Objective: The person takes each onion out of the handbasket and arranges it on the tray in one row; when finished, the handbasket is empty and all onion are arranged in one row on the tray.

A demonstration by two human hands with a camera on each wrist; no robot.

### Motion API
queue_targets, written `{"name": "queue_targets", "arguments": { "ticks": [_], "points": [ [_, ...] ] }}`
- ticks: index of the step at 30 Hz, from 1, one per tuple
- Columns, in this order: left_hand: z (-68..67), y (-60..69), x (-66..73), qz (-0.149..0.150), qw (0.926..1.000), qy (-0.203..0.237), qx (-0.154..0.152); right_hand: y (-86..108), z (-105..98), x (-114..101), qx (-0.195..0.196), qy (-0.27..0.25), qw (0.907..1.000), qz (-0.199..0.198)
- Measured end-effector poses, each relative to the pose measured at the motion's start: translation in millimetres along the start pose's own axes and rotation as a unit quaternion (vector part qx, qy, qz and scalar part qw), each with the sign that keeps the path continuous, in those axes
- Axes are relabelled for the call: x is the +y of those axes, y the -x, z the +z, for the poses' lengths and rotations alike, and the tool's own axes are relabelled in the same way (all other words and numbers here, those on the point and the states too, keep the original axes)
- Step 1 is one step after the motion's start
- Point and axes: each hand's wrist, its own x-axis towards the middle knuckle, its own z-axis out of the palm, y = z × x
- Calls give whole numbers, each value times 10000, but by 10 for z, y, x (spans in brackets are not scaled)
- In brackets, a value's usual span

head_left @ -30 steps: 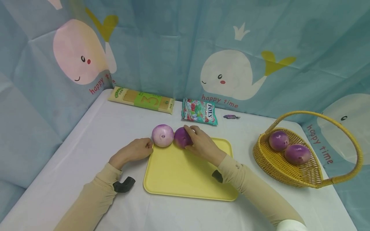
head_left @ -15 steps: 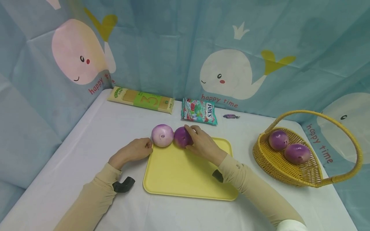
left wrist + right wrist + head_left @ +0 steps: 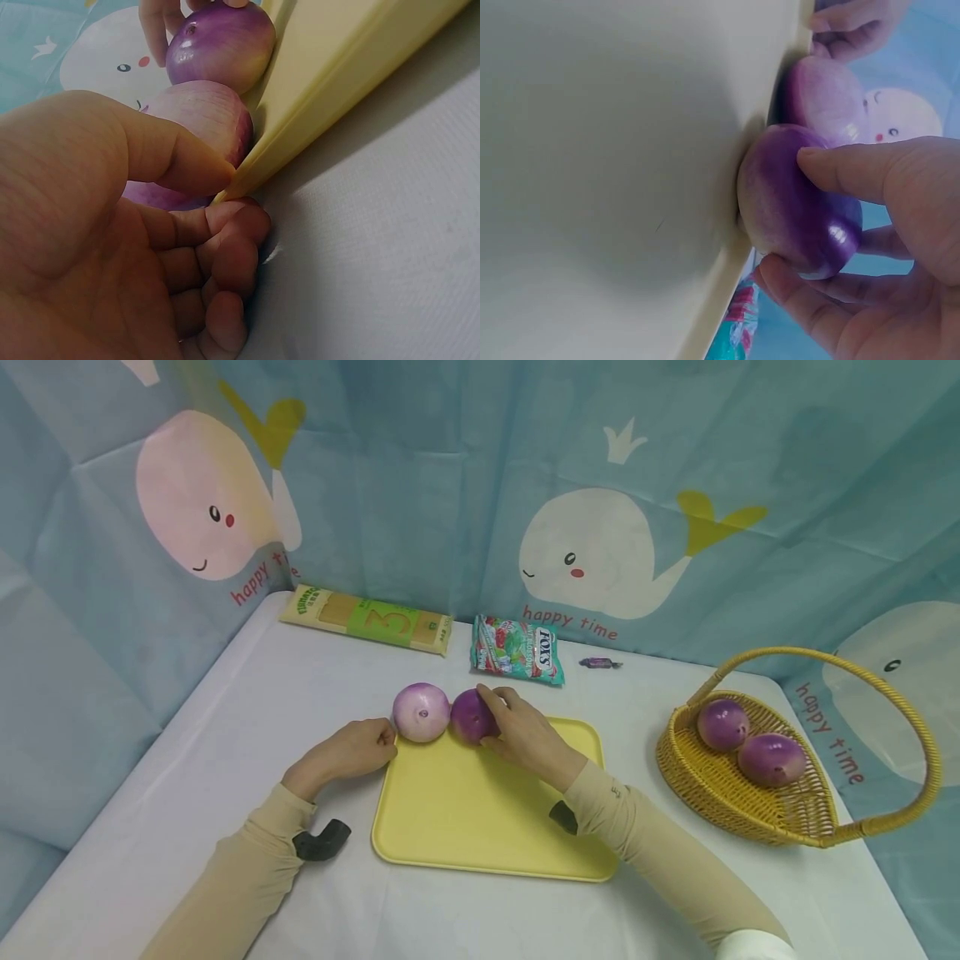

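At the far left corner of a yellow tray [image 3: 487, 827] lies a pale purple round vegetable [image 3: 422, 713], beside a darker purple one [image 3: 472, 718]. My right hand [image 3: 531, 737] holds the darker one, thumb on one side and fingers on the other, as the right wrist view also shows with the purple vegetable [image 3: 799, 199]. My left hand [image 3: 351, 749] is at the tray's left edge; in the left wrist view its thumb and curled forefinger pinch the tray rim [image 3: 289, 135], close to the pale vegetable [image 3: 214, 116].
A wicker basket [image 3: 720, 806] with a tall handle stands at the right, holding two purple vegetables [image 3: 771, 760]. Along the back lie a long noodle packet [image 3: 367, 620], a green candy bag [image 3: 517, 649] and a small wrapped candy [image 3: 601, 663]. A patterned curtain hangs behind.
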Motion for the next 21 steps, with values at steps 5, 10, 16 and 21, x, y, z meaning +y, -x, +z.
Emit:
{"name": "queue_targets", "arguments": {
  "ticks": [5, 10, 16, 21],
  "points": [
    [3, -3, 3, -2, 10000, -2, -10, 0, 1, 9, -76, -88, 9998, 153],
    [0, 3, 16, -11, 10000, -8, -10, 11, -25, 24, -151, -94, 9995, 262],
    [-9, 8, 21, 19, 10000, -35, 11, 94, -148, 84, -76, -140, 9989, 438],
    [-7, 2, 10, 8, 10000, -1, -30, 304, -332, 265, 303, -201, 9980, 515]
  ]
}}
